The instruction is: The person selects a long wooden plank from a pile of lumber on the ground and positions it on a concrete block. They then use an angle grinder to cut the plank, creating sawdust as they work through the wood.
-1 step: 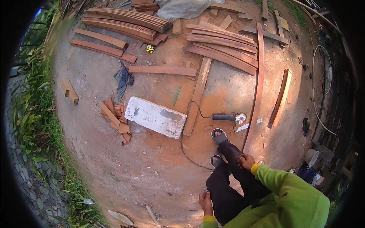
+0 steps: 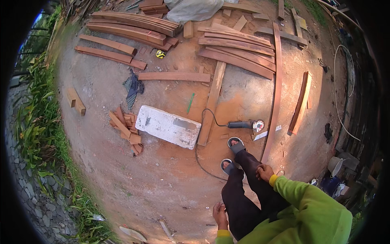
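Just beyond your right hand (image 2: 265,172), the long, flat reddish plank (image 2: 277,81) lies on the gritty dirt, its long axis running away from you, its near end hard to make out by your knee (image 2: 254,164). To its left, the dark tubular grinder (image 2: 240,124) points its round disc (image 2: 258,125) at the plank, its cord (image 2: 196,156) partly hidden behind your legs. Your right hand and left hand (image 2: 220,215) curl loosely, though whether either pinches anything I can't tell
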`<state>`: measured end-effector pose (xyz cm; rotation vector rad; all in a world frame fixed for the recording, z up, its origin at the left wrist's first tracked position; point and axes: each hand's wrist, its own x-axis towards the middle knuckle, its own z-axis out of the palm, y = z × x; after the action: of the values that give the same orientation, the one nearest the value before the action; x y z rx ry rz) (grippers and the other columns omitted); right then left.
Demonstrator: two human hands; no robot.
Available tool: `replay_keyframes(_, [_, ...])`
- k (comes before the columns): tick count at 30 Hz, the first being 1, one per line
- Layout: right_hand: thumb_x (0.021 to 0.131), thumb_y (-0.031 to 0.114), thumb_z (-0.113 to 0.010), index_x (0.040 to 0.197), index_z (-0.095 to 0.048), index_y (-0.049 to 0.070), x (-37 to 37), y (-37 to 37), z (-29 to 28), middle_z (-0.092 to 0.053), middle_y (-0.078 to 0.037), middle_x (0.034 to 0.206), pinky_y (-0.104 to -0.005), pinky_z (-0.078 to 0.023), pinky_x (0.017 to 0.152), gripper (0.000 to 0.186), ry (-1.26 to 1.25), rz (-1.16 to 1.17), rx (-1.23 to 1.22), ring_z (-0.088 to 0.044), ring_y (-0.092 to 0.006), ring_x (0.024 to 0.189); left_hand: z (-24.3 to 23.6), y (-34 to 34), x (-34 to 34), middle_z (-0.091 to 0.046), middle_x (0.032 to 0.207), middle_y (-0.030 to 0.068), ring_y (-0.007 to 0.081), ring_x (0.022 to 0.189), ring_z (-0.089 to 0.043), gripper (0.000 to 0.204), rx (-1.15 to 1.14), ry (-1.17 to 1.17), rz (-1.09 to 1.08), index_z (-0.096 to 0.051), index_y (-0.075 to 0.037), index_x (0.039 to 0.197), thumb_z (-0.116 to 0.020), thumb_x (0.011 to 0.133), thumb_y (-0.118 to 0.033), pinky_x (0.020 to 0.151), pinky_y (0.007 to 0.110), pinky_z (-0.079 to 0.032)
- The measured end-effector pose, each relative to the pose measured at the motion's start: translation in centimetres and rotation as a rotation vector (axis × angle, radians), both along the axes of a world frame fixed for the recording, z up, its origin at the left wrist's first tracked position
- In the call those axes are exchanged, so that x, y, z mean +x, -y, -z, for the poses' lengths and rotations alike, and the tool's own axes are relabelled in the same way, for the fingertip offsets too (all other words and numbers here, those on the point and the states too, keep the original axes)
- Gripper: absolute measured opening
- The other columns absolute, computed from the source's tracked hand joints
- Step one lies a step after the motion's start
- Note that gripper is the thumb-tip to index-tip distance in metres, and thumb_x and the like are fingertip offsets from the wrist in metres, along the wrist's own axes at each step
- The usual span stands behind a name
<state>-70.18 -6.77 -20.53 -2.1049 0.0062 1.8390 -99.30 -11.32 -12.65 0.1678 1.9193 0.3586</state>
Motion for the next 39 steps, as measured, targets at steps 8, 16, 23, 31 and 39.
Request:
replay_keyframes(8, [0.098,0.018,-0.044,0.11,-0.056,-0.003,1.4,-8.6,-8.1,-0.061,-0.01,0.083,-0.0261,-0.05,0.053,0.027,0.177,0.554,0.374,-0.059,-0.0126,0.067,-1.1,-13.5,-8.1,-0.063,0.102,0.0137,0.0245,0.092,-0.063,0.045,-0.103,0.11,0.4,-0.052,0.001,0.122,-0.065,0.084,-0.018,0.077,0.035,-0.053])
replay_keyframes(16, [0.099,0.019,-0.044,0.108,-0.058,-0.001,8.5,-13.7,-11.7,-0.061,-0.005,0.084,-0.0207,-0.045,0.05,0.026,0.405,0.777,0.545,-0.054,-0.0074,0.062,-2.5,-28.0,-6.6,-0.065,0.098,0.0117,0.0224,0.087,-0.064,0.045,-0.064,0.036,0.656,-0.052,0.0,0.121,-0.065,0.084,-0.022,0.075,0.033,-0.052])
replay_keyframes(23, [0.099,0.024,-0.044,0.103,-0.055,0.0,15.0,-19.6,-6.1,-0.06,-0.007,0.081,-0.0224,-0.046,0.043,0.028,0.222,1.168,0.348,-0.056,-0.0097,0.059,-0.8,-43.3,7.4,-0.064,0.102,0.0117,0.0213,0.09,-0.063,0.047,0.017,0.018,0.964,-0.054,0.0,0.121,-0.067,0.084,-0.026,0.079,0.034,-0.05])
replay_keyframes(31, [0.098,0.039,-0.047,0.107,-0.053,0.004,19.6,-32.6,3.4,-0.06,-0.007,0.091,-0.0258,-0.05,0.06,0.036,-0.085,1.328,0.313,-0.058,-0.0132,0.072,0.4,-57.5,28.3,-0.064,0.109,0.016,0.0216,0.102,-0.06,0.044,0.149,-0.036,1.456,-0.055,0.002,0.121,-0.063,0.088,-0.026,0.09,0.031,-0.046])
replay_keyframes(39, [0.099,0.036,-0.042,0.104,-0.055,0.004,20.4,-39.3,8.0,-0.06,-0.006,0.087,-0.0269,-0.051,0.059,0.034,-0.204,1.367,0.138,-0.059,-0.0135,0.07,3.3,-66.3,37.4,-0.065,0.105,0.0129,0.0209,0.098,-0.061,0.041,0.25,-0.069,1.663,-0.056,0.001,0.12,-0.061,0.092,-0.028,0.086,0.031,-0.048])
